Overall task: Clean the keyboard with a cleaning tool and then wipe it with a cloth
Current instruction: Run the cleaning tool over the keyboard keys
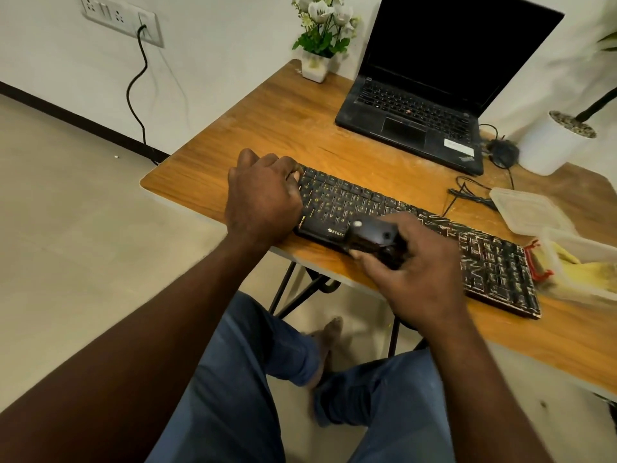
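The left hand [263, 198] curls its fingers round the keyboard [337, 202] end; the right hand [414, 262] grips the cleaning tool [370, 233]. Keys right of those fingers look dusty; cloth [567, 259] untouched

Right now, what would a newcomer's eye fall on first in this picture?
The black keyboard at the near edge of the table: its right half is caked with pale dust, its left half looks clean. The right hand holds a black cleaning tool at its front edge; the left hand grips its left end.
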Motion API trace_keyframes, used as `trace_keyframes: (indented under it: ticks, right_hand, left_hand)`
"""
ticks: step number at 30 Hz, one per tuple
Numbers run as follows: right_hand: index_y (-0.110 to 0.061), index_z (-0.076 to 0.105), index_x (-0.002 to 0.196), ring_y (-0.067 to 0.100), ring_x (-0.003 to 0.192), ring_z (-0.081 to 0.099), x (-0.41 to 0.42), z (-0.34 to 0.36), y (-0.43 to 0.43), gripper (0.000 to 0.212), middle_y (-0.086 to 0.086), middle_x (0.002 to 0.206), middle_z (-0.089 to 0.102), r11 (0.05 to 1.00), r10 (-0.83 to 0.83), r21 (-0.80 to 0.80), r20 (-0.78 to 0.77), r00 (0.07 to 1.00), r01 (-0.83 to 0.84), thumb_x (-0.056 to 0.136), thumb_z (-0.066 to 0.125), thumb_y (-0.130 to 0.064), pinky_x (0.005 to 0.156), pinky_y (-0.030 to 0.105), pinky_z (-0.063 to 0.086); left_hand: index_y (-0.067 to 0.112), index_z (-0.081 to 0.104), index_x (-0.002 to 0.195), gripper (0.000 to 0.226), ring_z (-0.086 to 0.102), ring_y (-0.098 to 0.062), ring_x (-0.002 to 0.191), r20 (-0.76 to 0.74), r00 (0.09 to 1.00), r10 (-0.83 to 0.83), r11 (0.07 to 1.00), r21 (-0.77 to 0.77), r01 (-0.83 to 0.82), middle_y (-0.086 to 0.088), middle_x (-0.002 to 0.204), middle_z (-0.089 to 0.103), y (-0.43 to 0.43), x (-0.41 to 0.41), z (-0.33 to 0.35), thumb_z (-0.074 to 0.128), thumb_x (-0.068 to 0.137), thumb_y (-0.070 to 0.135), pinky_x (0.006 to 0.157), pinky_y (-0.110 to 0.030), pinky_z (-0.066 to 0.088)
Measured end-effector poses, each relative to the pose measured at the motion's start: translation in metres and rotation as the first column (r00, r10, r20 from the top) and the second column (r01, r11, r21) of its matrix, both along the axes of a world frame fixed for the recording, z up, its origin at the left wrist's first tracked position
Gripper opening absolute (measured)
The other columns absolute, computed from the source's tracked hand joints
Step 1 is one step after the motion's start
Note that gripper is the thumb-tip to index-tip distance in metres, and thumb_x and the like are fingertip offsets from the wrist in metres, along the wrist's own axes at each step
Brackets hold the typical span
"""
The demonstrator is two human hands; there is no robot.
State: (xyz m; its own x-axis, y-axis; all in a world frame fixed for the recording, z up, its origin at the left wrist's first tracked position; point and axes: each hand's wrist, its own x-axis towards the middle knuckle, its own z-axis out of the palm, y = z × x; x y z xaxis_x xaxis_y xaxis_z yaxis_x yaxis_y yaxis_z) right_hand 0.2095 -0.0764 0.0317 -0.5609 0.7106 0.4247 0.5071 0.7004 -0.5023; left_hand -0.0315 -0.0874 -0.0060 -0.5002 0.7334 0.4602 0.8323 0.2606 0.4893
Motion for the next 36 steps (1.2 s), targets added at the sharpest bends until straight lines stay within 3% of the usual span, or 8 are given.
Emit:
trace_keyframes:
  ticks: [5, 10, 13, 19, 23, 27, 31, 36]
  right_hand:
    - [-0.024, 0.072, 0.11, 0.007, 0.087, 0.065, -0.005, -0.005, -0.004, 0.033, -0.013, 0.099, 0.069, 0.996, 0.074, 0.051, -0.01, 0.997, -0.074, 0.081, 0.085, -0.016, 0.075, 0.028, 0.055]
    - [-0.034, 0.062, 0.106, -0.018, 0.089, 0.061, 0.06, 0.0, -0.001, 0.048, -0.031, 0.093, 0.059, 0.996, -0.082, 0.033, -0.03, 0.996, 0.083, 0.073, 0.091, -0.015, 0.071, 0.001, 0.046]
    - [-0.033, 0.062, 0.111, -0.018, 0.09, 0.062, 0.057, -0.001, -0.003, 0.046, -0.028, 0.093, 0.061, 0.993, -0.121, -0.007, -0.059, 0.991, 0.121, 0.075, 0.089, -0.022, 0.072, 0.002, 0.048]
    - [-0.019, 0.07, 0.12, -0.014, 0.093, 0.065, 0.003, -0.009, -0.008, 0.044, -0.026, 0.101, 0.066, 0.999, 0.02, -0.047, -0.128, 0.992, -0.026, 0.079, 0.088, -0.022, 0.078, 0.004, 0.05]
    - [-0.024, 0.068, 0.118, -0.01, 0.09, 0.067, 0.011, -0.007, -0.004, 0.042, -0.019, 0.098, 0.069, 0.999, -0.035, -0.026, -0.134, 0.99, 0.032, 0.08, 0.086, -0.027, 0.073, 0.012, 0.056]
    - [-0.031, 0.067, 0.115, -0.009, 0.089, 0.067, 0.016, 0.001, -0.008, 0.042, -0.026, 0.096, 0.067, 0.994, 0.037, -0.101, -0.065, 0.997, -0.043, 0.078, 0.087, -0.028, 0.071, 0.008, 0.052]
    - [-0.037, 0.061, 0.116, -0.011, 0.091, 0.066, 0.02, -0.001, -0.007, 0.044, -0.027, 0.097, 0.065, 0.994, -0.079, -0.079, -0.126, 0.989, 0.069, 0.079, 0.086, -0.031, 0.072, 0.009, 0.055]
    - [-0.034, 0.064, 0.113, -0.006, 0.087, 0.069, 0.017, -0.002, -0.011, 0.044, -0.023, 0.095, 0.069, 0.996, -0.046, -0.083, -0.113, 0.993, 0.037, 0.078, 0.088, -0.024, 0.069, 0.011, 0.055]
  left_hand:
    - [0.021, 0.07, 0.12, 0.031, 0.046, -0.024, 0.111, -0.009, 1.0, 0.001, 1.0, -0.011, -0.001, 0.001, 0.109, 0.069, 0.0, 0.0, 0.0, 0.048, 0.099, 0.029, 0.086, -0.041, 0.036]
    - [0.019, 0.07, 0.119, 0.031, 0.047, -0.024, 0.11, -0.013, 1.0, -0.001, 1.0, -0.005, 0.001, 0.001, 0.107, 0.069, 0.001, 0.0, -0.001, 0.048, 0.098, 0.028, 0.087, -0.043, 0.039]
    - [0.02, 0.07, 0.119, 0.032, 0.047, -0.024, 0.11, -0.006, 1.0, 0.003, 1.0, -0.005, -0.003, 0.002, 0.109, 0.07, 0.001, 0.0, -0.002, 0.048, 0.098, 0.029, 0.089, -0.044, 0.042]
    - [0.019, 0.07, 0.121, 0.032, 0.047, -0.024, 0.112, 0.009, 1.0, -0.001, 1.0, -0.006, 0.001, 0.001, 0.111, 0.069, 0.001, 0.0, -0.001, 0.048, 0.1, 0.03, 0.09, -0.044, 0.042]
    - [0.019, 0.069, 0.122, 0.031, 0.047, -0.024, 0.112, 0.002, 1.0, 0.002, 1.0, -0.01, -0.002, 0.0, 0.111, 0.069, 0.001, 0.0, 0.0, 0.049, 0.1, 0.029, 0.09, -0.045, 0.042]
    - [0.02, 0.069, 0.121, 0.03, 0.047, -0.024, 0.111, -0.009, 1.0, 0.005, 1.0, -0.005, -0.006, 0.001, 0.109, 0.069, 0.001, 0.0, -0.001, 0.049, 0.099, 0.028, 0.089, -0.043, 0.04]
    - [0.02, 0.069, 0.12, 0.031, 0.047, -0.023, 0.11, -0.006, 1.0, -0.002, 1.0, -0.004, 0.002, 0.001, 0.109, 0.069, 0.001, 0.0, -0.001, 0.049, 0.098, 0.029, 0.088, -0.043, 0.04]
    - [0.021, 0.069, 0.12, 0.031, 0.047, -0.023, 0.109, -0.011, 1.0, -0.01, 1.0, -0.013, 0.01, 0.002, 0.108, 0.069, 0.001, -0.001, -0.002, 0.047, 0.098, 0.029, 0.087, -0.041, 0.038]
